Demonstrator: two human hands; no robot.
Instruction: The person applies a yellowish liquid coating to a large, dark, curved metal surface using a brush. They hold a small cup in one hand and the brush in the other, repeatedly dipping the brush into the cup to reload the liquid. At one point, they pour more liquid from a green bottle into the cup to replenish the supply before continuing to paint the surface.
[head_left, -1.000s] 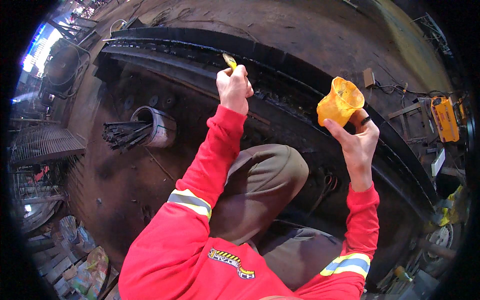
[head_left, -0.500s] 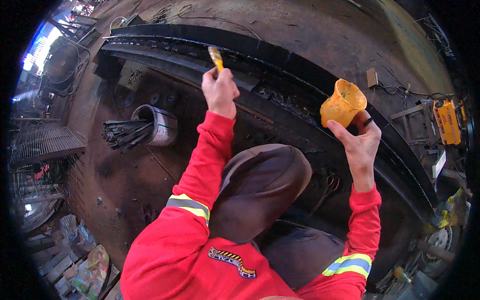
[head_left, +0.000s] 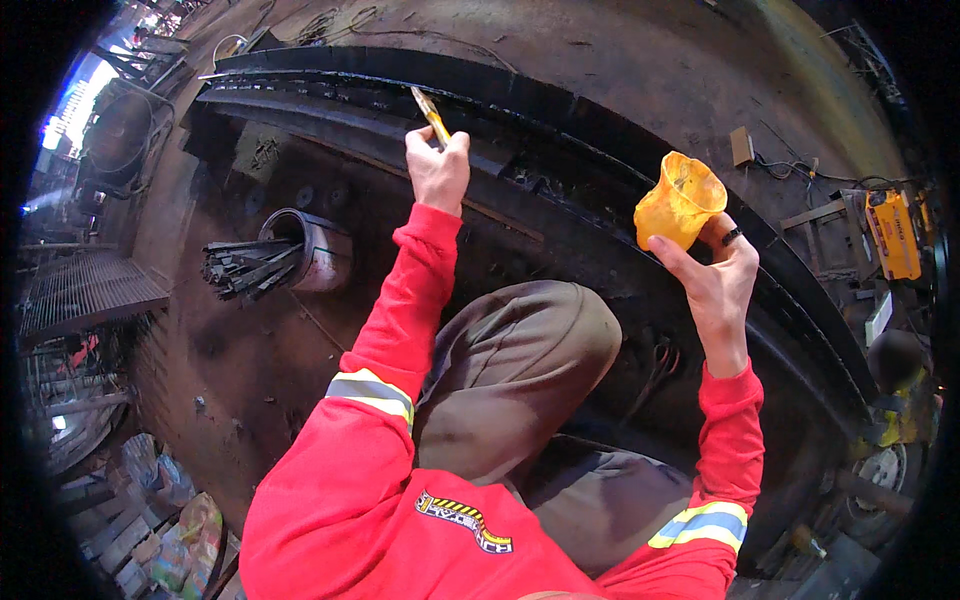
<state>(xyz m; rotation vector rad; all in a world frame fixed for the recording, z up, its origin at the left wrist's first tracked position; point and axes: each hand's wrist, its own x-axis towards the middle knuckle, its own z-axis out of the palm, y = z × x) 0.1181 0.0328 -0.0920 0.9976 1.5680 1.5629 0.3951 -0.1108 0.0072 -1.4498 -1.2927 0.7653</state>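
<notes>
My left hand (head_left: 438,172) is closed round the yellow handle of a paintbrush (head_left: 432,114), its bristles pointing up and slightly left over a long dark metal beam (head_left: 560,110). In my right hand (head_left: 718,285) is an orange-yellow cup (head_left: 682,203), gripped low between thumb and fingers. The cup tilts a little, its flared mouth facing up; its inside looks stained, and I cannot make out any liquid level. The beam curves across in front of me, dark and glossy in places. Whether the bristles touch it I cannot tell.
A whitish bucket (head_left: 325,256) lies on its side at the left, full of dark metal strips (head_left: 248,266). Scissors-like tool handles (head_left: 660,362) lie beside my knee (head_left: 560,320). A yellow machine (head_left: 892,235) with cables stands at the far right, and a slatted metal grate (head_left: 92,290) at the left.
The paintbrush has tilted further to the left, and my left hand has shifted slightly left. My right hand and the cup have moved a little left and up.
</notes>
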